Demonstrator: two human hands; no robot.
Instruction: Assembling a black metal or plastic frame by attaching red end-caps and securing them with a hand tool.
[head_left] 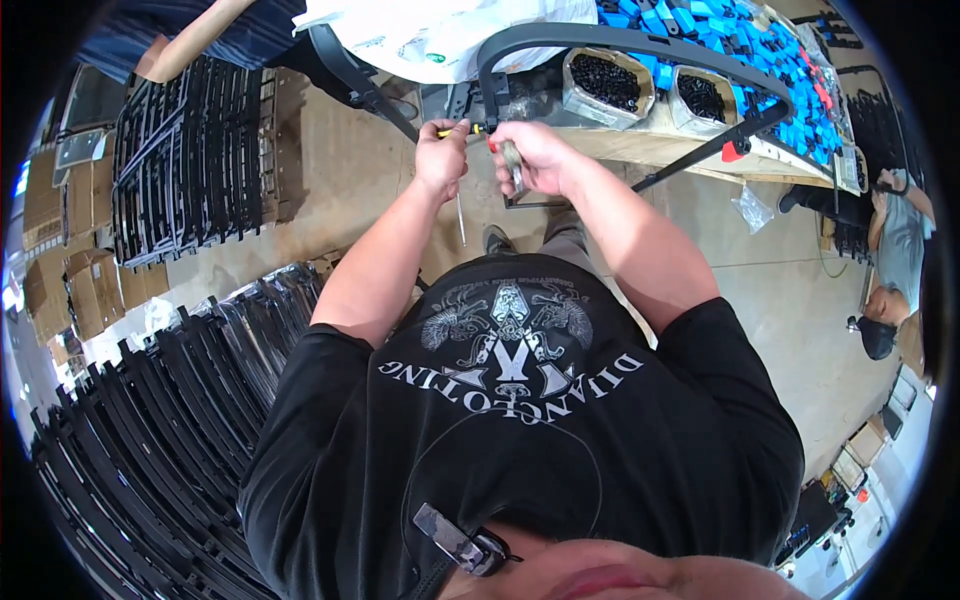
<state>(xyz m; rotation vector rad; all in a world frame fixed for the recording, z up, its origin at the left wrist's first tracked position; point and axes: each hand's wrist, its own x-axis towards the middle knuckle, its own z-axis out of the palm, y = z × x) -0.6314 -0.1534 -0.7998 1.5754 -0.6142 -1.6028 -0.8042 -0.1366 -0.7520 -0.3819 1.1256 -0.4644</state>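
My left hand (441, 160) is closed, with a thin metal rod (462, 222) sticking down below it. A small yellow and black piece (474, 130) shows at its thumb and points toward the frame. Just right of it, my right hand (538, 160) is wrapped round a hand tool with a pale metal handle (516, 172). A bit of red shows beside those fingers; the tool's exact kind cannot be made out. Both hands are at the lower corner of a black tubular frame (620, 38), whose bent tubes arch over the workbench.
Blue plastic parts (700, 25) cover the bench, beside two boxes of small black parts (603, 84) and a white plastic bag (430, 40). Black bars are stacked at left (190, 160) and lower left (160, 430). One person's arm (195, 40) shows upper left, another person (900, 240) at right.
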